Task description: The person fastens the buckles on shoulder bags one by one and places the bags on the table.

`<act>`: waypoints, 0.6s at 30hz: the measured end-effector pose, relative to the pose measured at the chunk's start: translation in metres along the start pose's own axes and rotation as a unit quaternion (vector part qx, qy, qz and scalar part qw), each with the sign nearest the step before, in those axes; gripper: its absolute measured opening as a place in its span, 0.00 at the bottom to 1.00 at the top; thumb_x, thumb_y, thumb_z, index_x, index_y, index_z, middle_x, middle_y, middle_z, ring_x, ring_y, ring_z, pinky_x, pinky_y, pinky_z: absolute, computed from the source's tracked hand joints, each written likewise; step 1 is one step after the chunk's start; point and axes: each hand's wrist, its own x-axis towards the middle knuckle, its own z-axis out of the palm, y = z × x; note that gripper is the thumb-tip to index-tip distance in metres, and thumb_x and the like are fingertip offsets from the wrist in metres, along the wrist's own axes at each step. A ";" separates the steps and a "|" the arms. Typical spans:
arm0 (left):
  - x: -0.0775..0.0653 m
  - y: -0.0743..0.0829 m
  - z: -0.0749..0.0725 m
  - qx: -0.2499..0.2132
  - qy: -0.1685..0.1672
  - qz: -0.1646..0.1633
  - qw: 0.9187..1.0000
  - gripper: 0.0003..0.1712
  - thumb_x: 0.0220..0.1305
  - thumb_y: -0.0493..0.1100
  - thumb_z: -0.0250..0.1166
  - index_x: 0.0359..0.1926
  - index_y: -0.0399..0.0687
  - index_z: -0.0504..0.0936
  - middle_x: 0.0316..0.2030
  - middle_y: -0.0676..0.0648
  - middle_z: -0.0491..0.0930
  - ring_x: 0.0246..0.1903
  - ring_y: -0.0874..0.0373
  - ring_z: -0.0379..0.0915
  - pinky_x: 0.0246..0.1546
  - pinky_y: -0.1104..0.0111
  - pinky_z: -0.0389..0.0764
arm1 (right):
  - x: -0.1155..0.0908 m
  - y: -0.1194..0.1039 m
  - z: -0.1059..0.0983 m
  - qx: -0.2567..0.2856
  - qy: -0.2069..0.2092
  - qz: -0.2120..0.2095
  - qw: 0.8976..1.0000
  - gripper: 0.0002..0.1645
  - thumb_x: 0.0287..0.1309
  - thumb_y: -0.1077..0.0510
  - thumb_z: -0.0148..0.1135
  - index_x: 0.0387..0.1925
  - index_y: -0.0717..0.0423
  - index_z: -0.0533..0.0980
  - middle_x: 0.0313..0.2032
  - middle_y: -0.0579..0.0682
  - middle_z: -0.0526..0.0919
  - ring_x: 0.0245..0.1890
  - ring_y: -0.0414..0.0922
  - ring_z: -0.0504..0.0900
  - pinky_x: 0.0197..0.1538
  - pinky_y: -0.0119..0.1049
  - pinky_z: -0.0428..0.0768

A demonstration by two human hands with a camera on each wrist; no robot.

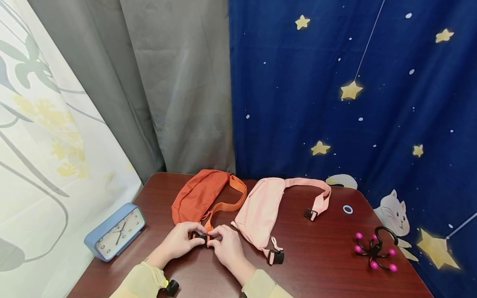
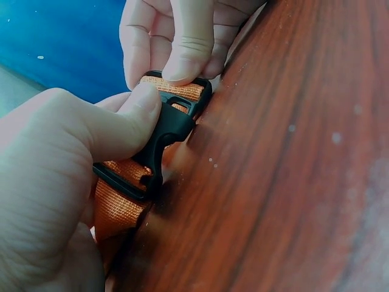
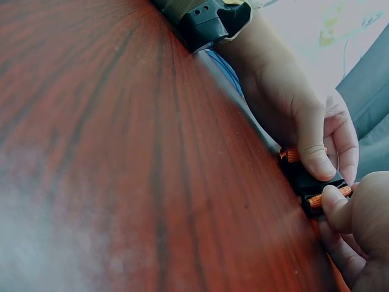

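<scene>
An orange waist bag point(image 1: 203, 192) lies at the back of the table, its orange strap point(image 1: 232, 205) looping forward to a black side-release buckle point(image 2: 167, 128). My left hand point(image 1: 180, 243) pinches one half of the buckle, thumb on top. With thumb and fingers, my right hand point(image 1: 229, 247) grips the other half where the orange webbing point(image 2: 176, 88) threads through it. In the left wrist view the two halves sit together, one inserted in the other; whether they are fully latched I cannot tell. The fingers partly cover the buckle.
Right of my hands lies a pink waist bag point(image 1: 262, 209) with separated black buckle ends point(image 1: 276, 257). A blue clock point(image 1: 115, 231) stands at the left. Farther right are a light-blue ring point(image 1: 348, 210) and a black hook rack with pink balls point(image 1: 375, 249). Curtains point(image 1: 193, 82) hang behind the table.
</scene>
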 end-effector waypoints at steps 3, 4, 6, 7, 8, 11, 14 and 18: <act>0.000 0.001 0.000 0.004 0.002 0.001 1.000 0.15 0.64 0.42 0.81 0.45 0.70 0.91 0.42 0.65 0.90 0.45 0.70 0.83 0.49 0.71 0.83 | 0.000 -0.001 0.000 0.000 0.000 0.002 1.000 0.13 0.55 0.63 0.84 0.41 0.47 0.89 0.41 0.44 0.90 0.35 0.28 0.89 0.40 0.21 0.83; 0.001 0.001 0.000 0.006 0.003 0.001 1.000 0.15 0.64 0.42 0.81 0.45 0.71 0.91 0.42 0.65 0.90 0.45 0.71 0.83 0.49 0.71 0.83 | 0.000 -0.001 0.000 0.000 0.000 0.003 1.000 0.14 0.55 0.63 0.84 0.41 0.47 0.89 0.41 0.44 0.90 0.35 0.28 0.89 0.40 0.21 0.83; 0.001 0.001 0.000 0.009 0.006 0.001 1.000 0.15 0.64 0.43 0.82 0.44 0.72 0.90 0.42 0.66 0.90 0.45 0.71 0.82 0.49 0.71 0.83 | 0.001 -0.001 0.000 0.001 -0.001 0.009 1.000 0.13 0.54 0.63 0.84 0.40 0.47 0.89 0.40 0.44 0.89 0.35 0.28 0.89 0.39 0.21 0.82; 0.001 0.001 0.000 0.010 0.008 0.001 1.000 0.15 0.64 0.43 0.82 0.44 0.72 0.90 0.42 0.66 0.90 0.45 0.71 0.82 0.49 0.71 0.83 | 0.001 -0.001 0.000 0.003 -0.002 0.012 1.000 0.13 0.55 0.62 0.84 0.40 0.47 0.89 0.40 0.44 0.89 0.35 0.27 0.89 0.39 0.21 0.83; 0.001 0.001 0.001 0.010 0.010 0.001 1.000 0.15 0.63 0.44 0.82 0.43 0.73 0.90 0.42 0.66 0.90 0.44 0.71 0.82 0.49 0.71 0.83 | 0.001 -0.001 0.000 0.007 -0.003 0.014 1.000 0.13 0.55 0.62 0.84 0.40 0.47 0.89 0.40 0.44 0.89 0.35 0.27 0.89 0.39 0.21 0.83; 0.002 0.001 0.002 0.008 0.016 0.005 1.000 0.14 0.63 0.44 0.82 0.43 0.71 0.90 0.42 0.65 0.90 0.43 0.71 0.81 0.47 0.72 0.82 | 0.002 -0.001 0.001 0.022 -0.007 0.023 0.999 0.13 0.55 0.62 0.84 0.40 0.48 0.89 0.40 0.44 0.89 0.35 0.28 0.89 0.39 0.21 0.83; 0.002 0.001 0.003 0.003 0.016 0.004 1.000 0.13 0.63 0.44 0.82 0.43 0.70 0.90 0.41 0.64 0.90 0.42 0.70 0.80 0.46 0.73 0.81 | 0.002 -0.001 0.002 0.032 -0.010 0.025 0.999 0.12 0.56 0.63 0.83 0.40 0.48 0.88 0.40 0.44 0.89 0.35 0.28 0.90 0.39 0.21 0.84; 0.000 0.000 0.002 0.002 0.010 -0.004 1.000 0.14 0.64 0.45 0.82 0.43 0.72 0.90 0.42 0.65 0.89 0.42 0.70 0.80 0.47 0.72 0.81 | 0.001 -0.001 0.002 0.036 -0.015 0.028 0.999 0.13 0.56 0.63 0.83 0.41 0.48 0.88 0.40 0.44 0.89 0.35 0.28 0.89 0.39 0.21 0.84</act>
